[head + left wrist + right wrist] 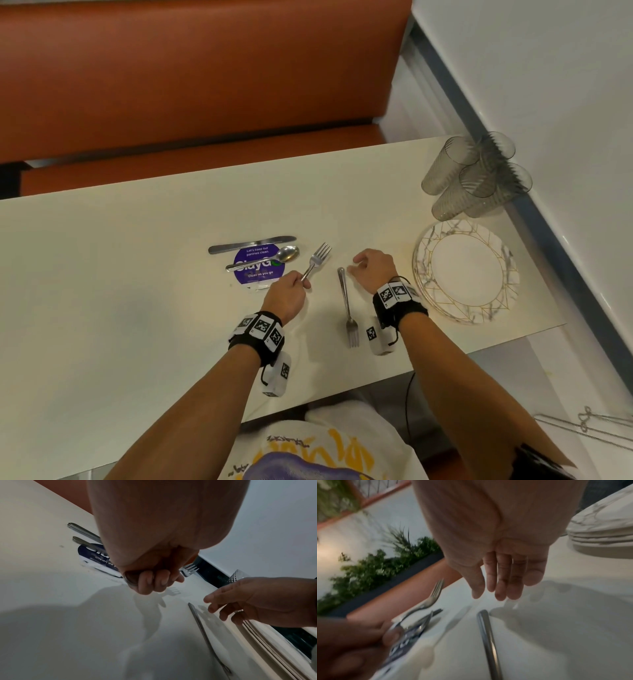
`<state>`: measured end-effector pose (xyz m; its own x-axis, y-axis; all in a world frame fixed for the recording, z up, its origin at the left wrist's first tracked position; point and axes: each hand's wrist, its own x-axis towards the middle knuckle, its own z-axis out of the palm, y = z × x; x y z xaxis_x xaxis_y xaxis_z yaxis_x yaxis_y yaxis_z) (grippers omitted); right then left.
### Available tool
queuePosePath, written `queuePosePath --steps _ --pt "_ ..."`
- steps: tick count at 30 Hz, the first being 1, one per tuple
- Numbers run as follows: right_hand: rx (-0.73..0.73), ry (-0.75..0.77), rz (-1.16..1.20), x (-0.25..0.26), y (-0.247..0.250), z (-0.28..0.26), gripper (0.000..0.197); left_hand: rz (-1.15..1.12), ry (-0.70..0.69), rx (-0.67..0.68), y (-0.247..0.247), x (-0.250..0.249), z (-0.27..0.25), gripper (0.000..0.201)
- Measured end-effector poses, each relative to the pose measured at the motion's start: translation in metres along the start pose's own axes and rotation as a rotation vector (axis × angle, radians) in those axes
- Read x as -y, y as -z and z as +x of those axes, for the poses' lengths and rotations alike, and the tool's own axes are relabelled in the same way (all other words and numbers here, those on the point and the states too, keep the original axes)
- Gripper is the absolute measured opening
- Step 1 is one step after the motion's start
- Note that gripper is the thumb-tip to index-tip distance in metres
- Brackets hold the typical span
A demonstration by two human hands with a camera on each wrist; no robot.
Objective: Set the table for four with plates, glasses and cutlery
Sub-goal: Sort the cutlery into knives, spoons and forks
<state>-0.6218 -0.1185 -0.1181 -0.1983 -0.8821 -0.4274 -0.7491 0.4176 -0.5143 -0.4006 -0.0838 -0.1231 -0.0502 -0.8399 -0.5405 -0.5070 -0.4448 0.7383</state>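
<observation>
My left hand (291,289) grips the handle of a steel fork (317,259), its tines pointing away from me and raised off the cream table (120,274). From the left wrist view the left hand (154,580) is curled round the handle, and the fork's tines (190,570) stick out past it. A second fork (347,308) lies flat between my hands, tines toward me. My right hand (371,265) hovers by its handle end (485,626), fingers (500,582) relaxed and holding nothing. A knife (251,244) and a spoon (267,258) lie to the left.
A stack of marbled plates with gold lines (467,270) sits at the right. Several smoky ribbed glasses (476,174) stand behind it near the table's corner. A purple round sticker (257,269) lies under the spoon. An orange bench (188,78) runs along the far side.
</observation>
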Motion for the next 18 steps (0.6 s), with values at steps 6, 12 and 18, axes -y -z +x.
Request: queuePosePath --steps 6,12,18 --pt "0.09 -0.036 -0.083 0.006 -0.021 0.003 0.045 -0.004 0.036 0.0 -0.003 -0.002 0.007 0.03" --pt "0.141 -0.002 -0.165 0.023 -0.025 0.014 0.023 -0.003 0.048 -0.016 0.0 -0.006 0.013 0.029" --pt "0.15 0.037 -0.183 0.029 -0.02 0.016 0.013 -0.063 0.059 -0.034 0.003 -0.008 0.014 0.031"
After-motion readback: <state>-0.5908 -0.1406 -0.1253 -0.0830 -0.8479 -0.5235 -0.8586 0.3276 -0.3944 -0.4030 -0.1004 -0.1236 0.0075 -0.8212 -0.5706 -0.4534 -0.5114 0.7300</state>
